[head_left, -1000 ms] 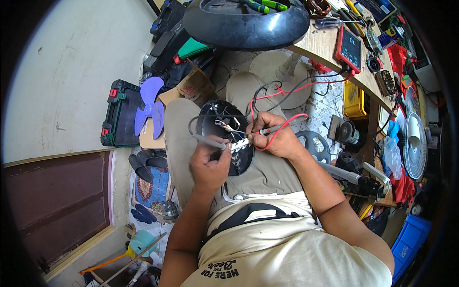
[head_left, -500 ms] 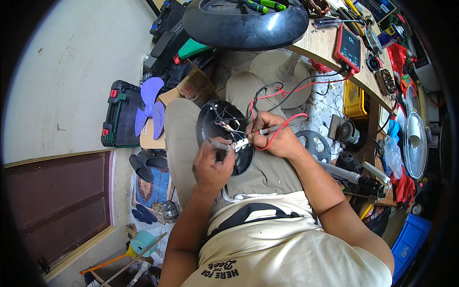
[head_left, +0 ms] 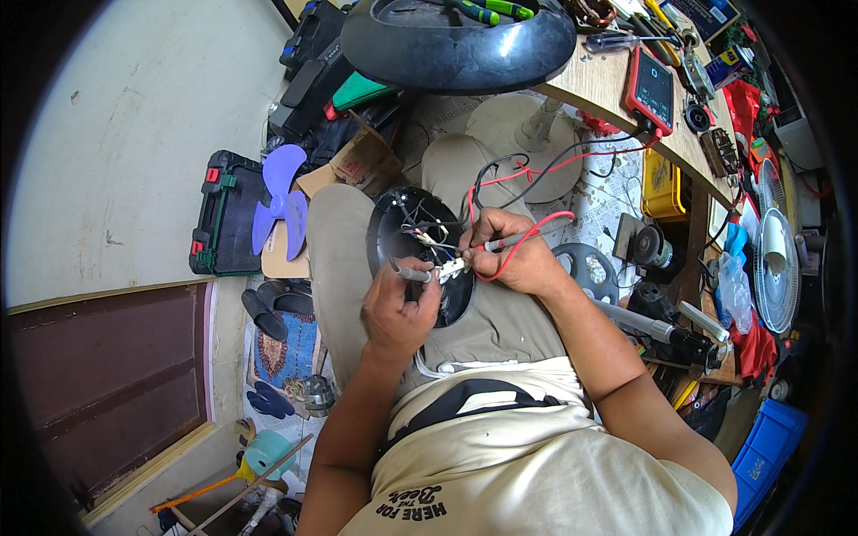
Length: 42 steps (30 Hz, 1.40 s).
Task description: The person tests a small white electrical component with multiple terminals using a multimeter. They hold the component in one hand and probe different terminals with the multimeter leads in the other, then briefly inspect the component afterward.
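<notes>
Seated, black round fan housing point(head_left: 420, 255) resting on lap at frame centre, open side up, steadied by thighs so both hands stay free for probing. Left hand point(head_left: 399, 308) closed around black probe point(head_left: 409, 272), tip angled up and right toward small white terminal block point(head_left: 451, 266) at housing's right edge. Right hand point(head_left: 514, 259) closed pencil-style around red probe point(head_left: 500, 241), tip pointing left at same block; fingers of that hand also appear to pinch the block, exact contact too small to confirm. Probes converging from opposite sides, likely to bridge two contacts at once. Red lead point(head_left: 545, 223) looping off right hand, running with black lead point(head_left: 500, 170) up to red-cased multimeter point(head_left: 651, 89) lying flat on wooden bench point(head_left: 608, 85) at upper right, screen facing up, readable at a glance. Housing: glossy black disc, dished, thin white, red and blue wires tangled inside near centre, lower part hidden behind left hand. Surroundings: large black fan base point(head_left: 456, 40) on bench edge at top centre, screwdrivers inside it; beige fan stand point(head_left: 523, 147) on floor beyond knees; purple fan blade point(head_left: 279, 201) on cardboard at left centre beside green-black tool case point(head_left: 223, 214); grey fan guard hub point(head_left: 585, 268) just right of right wrist; white fan point(head_left: 773, 268) at far right.
</notes>
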Available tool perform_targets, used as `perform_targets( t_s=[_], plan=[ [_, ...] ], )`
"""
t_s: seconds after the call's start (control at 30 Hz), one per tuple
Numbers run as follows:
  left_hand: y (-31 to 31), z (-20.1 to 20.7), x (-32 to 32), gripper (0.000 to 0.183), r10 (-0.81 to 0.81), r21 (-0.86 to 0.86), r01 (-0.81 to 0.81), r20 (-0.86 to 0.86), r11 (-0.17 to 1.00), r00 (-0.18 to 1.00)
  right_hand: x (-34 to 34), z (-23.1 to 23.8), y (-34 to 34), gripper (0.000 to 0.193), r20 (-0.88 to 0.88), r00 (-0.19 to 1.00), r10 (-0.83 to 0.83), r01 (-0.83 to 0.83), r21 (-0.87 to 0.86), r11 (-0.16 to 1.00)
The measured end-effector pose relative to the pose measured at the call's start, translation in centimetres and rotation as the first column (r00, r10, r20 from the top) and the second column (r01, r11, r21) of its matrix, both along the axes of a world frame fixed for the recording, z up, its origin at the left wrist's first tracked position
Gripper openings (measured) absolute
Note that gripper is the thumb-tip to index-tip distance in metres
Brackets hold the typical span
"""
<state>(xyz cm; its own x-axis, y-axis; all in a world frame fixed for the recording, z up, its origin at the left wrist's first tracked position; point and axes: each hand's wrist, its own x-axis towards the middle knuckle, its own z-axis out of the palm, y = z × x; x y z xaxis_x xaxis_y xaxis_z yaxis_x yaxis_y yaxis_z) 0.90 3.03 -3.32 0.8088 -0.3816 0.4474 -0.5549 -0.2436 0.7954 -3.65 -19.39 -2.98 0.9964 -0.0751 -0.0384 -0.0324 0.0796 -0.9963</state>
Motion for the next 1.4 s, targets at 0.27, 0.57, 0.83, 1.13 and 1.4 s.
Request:
perform_targets(
  t_s=[0.27,0.57,0.83,1.13,1.4],
  plan=[
    [-0.05,-0.32,-0.14,0.026,0.013,-0.031,-0.015,-0.045,0.999,0.999,-0.04,0.10,0.03,0.020,-0.011,1.000,0.007,-0.007,0.038,0.999],
    [-0.03,-0.07,0.11,0.029,-0.026,0.014,0.025,0.032,1.000,0.999,0.14,-0.01,0.21,0.020,0.032,0.999,0.014,-0.015,0.045,0.999],
    [-0.03,-0.06,0.03,0.030,-0.021,0.030,0.020,0.036,0.999,0.999,0.13,0.05,0.24,0.021,0.025,1.000,0.013,-0.015,0.053,0.998],
    [-0.08,-0.18,0.02,0.029,-0.016,-0.016,0.017,0.034,1.000,0.999,0.08,0.14,0.00,0.021,-0.017,1.000,0.019,-0.018,0.034,0.999],
    [-0.03,-0.17,0.05,0.027,-0.004,-0.010,0.004,0.008,1.000,1.000,0.07,0.06,0.03,0.021,-0.006,1.000,0.018,-0.017,0.041,0.999]
  ],
)
